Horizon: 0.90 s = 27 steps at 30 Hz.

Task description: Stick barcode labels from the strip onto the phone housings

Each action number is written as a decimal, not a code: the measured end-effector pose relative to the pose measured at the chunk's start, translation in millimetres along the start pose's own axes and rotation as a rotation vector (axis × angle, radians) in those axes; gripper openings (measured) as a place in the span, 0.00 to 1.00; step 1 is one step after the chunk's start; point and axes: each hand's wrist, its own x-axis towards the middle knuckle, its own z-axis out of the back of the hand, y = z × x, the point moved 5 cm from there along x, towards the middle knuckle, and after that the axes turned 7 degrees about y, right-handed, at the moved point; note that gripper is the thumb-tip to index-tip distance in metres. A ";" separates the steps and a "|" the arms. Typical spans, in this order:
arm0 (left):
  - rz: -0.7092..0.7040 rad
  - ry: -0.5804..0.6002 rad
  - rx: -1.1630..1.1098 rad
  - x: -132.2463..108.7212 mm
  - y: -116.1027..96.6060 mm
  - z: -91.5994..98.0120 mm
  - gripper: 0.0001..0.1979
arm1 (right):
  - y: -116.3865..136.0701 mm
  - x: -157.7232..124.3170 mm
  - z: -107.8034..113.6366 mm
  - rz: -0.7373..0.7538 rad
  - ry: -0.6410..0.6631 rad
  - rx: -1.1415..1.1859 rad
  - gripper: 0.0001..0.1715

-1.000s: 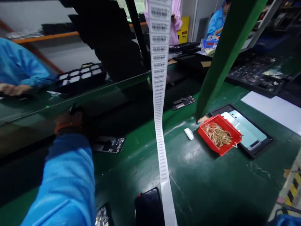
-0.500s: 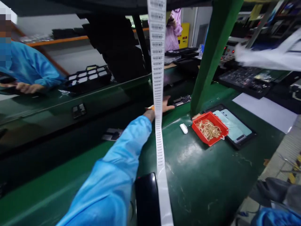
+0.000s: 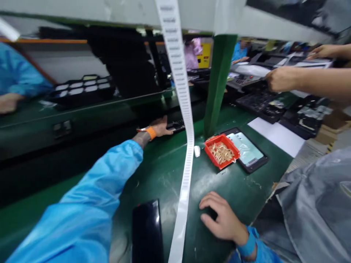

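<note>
My left hand [image 3: 160,128], in a blue sleeve with an orange wristband, is stretched out over the dark strip along the bench. Its thumb and fingers are spread, right beside a flat electronic unit [image 3: 177,125]; whether they touch it I cannot tell. My right hand [image 3: 222,217] rests over the green bench, fingers loosely curled and apart from the thumb, with nothing in it. A black phone-like slab [image 3: 146,230] lies between my arms. A long strip of barcode labels [image 3: 183,98] hangs down in front of me.
A red bin [image 3: 214,160] holds tan strips, beside a black tray [image 3: 260,165] with pale panels. A small white piece [image 3: 197,151] lies near a green post [image 3: 219,84]. At right, another person's hand [image 3: 282,78] reaches over black trays. White paper [image 3: 276,137] lies nearby.
The view has shifted, so the bin, post and phone-like slab sit further left. My right hand has come into view. The other person's arms now show at right. My left hand remains stretched out.
</note>
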 end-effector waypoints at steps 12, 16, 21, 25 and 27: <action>-0.023 0.163 0.394 -258.9 40.6 -32.6 0.39 | -7.2 -8.2 -3.5 0.073 0.148 -0.149 0.03; -0.063 0.158 0.391 -261.4 37.2 -44.0 0.41 | -10.9 -10.2 -3.3 0.070 0.139 -0.159 0.04; -0.034 0.149 0.404 -231.9 64.4 -0.9 0.38 | -14.5 -10.1 -2.5 0.054 0.121 -0.159 0.05; 0.113 0.133 0.445 -192.0 104.8 41.6 0.44 | -12.3 -8.6 -2.1 0.050 0.105 -0.171 0.07; 0.174 0.173 0.448 -174.9 120.9 51.0 0.51 | -9.5 -7.2 -1.7 0.058 0.094 -0.171 0.08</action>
